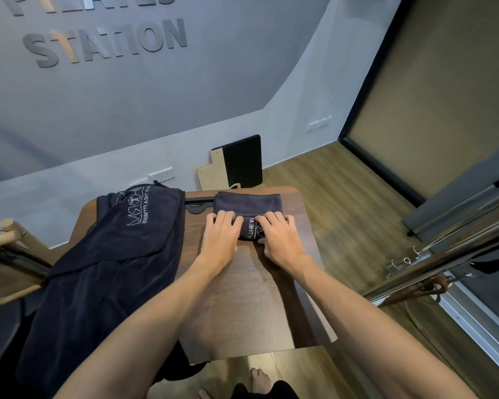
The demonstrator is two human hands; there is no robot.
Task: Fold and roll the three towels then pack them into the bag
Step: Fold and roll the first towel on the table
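Wall (pixel 104 90) lettering: "STATION"; towel (pixel 247 207) print partly legible.

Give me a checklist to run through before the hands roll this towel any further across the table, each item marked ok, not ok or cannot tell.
1. Both hands on the roll: left hand and right hand grip the rolled end of the towel, one at each end. Ok.
2. Unrolled part lies flat ahead of the roll: ok.
3. Table space ahead: the towel's far edge sits close to the table's far edge. Ok, but tight.
4. Roll even across its width: cannot tell, hands cover it.
5. Other towels clear of the roll: draped at the left, apart. Ok.
6. Bag ready: cannot tell, none identifiable.
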